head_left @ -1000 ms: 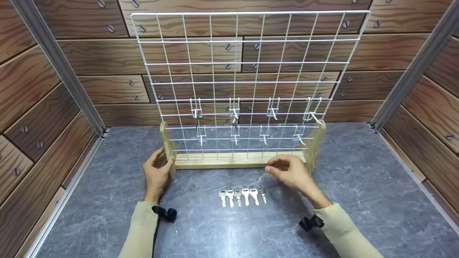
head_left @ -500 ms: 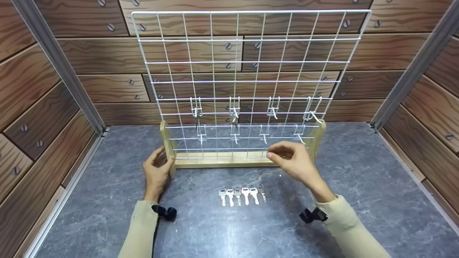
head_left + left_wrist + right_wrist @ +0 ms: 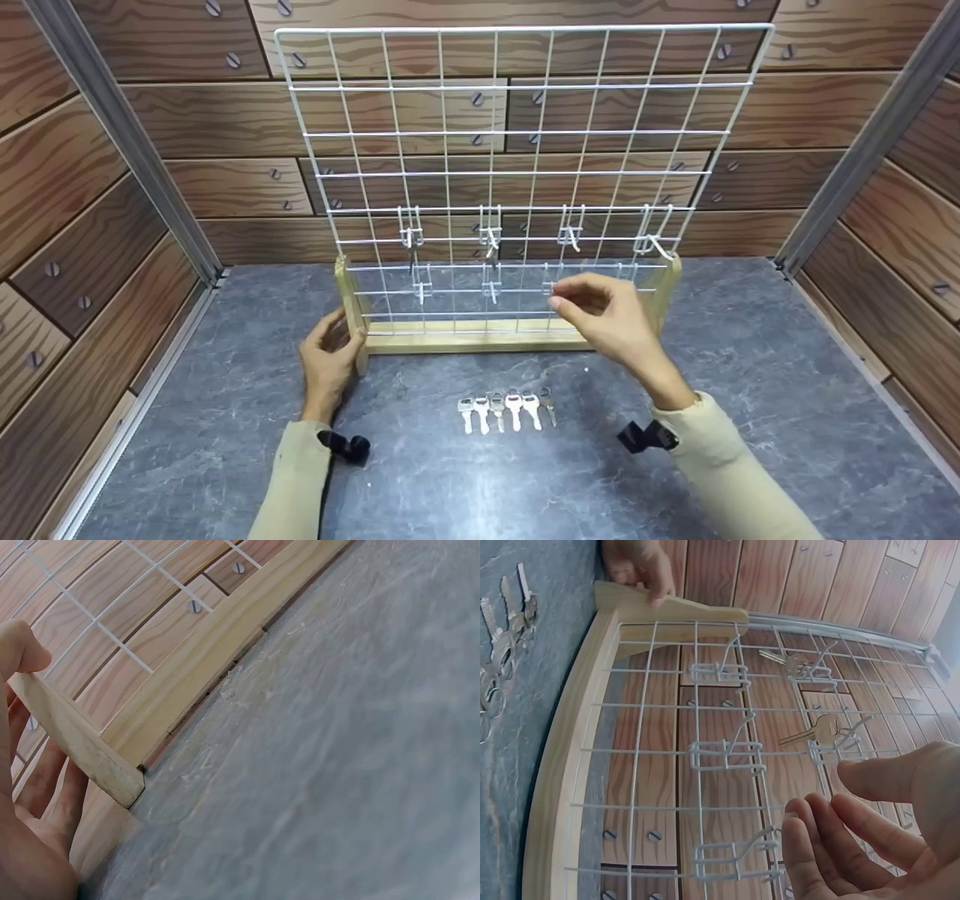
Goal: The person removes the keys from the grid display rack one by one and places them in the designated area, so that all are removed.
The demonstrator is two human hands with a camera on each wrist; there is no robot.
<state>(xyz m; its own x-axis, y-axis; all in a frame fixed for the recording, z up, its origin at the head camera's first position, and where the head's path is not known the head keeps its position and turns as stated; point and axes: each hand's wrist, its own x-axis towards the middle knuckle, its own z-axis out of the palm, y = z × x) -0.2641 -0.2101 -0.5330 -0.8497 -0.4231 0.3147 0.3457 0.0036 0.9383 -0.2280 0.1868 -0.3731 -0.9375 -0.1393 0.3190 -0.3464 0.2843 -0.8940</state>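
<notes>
My left hand [image 3: 327, 367] grips the left wooden upright [image 3: 75, 736] of a stand, thumb in front and fingers behind. The stand holds a white wire grid [image 3: 491, 154] leaning backward. My right hand [image 3: 611, 319] hovers at the lower right of the grid, near a lower-row hook [image 3: 735, 859]. In the right wrist view its fingers are bent with a gap to the thumb, and nothing shows between them. Two keys hang from upper-row hooks, one key [image 3: 826, 731] nearer the hand and another key [image 3: 784, 660] farther left. Several silver keys [image 3: 513, 409] lie in a row on the table.
Two rows of white wire hooks [image 3: 571, 232] stick out from the grid's lower half. A wooden base bar [image 3: 472, 343] joins the uprights. Wood-patterned panels [image 3: 225, 120] enclose the grey marbled tabletop [image 3: 420, 480] at the back and sides.
My right hand has risen from the base bar to the lower row of hooks, covering some of them. The left hand stays on the upright, and the keys have not moved.
</notes>
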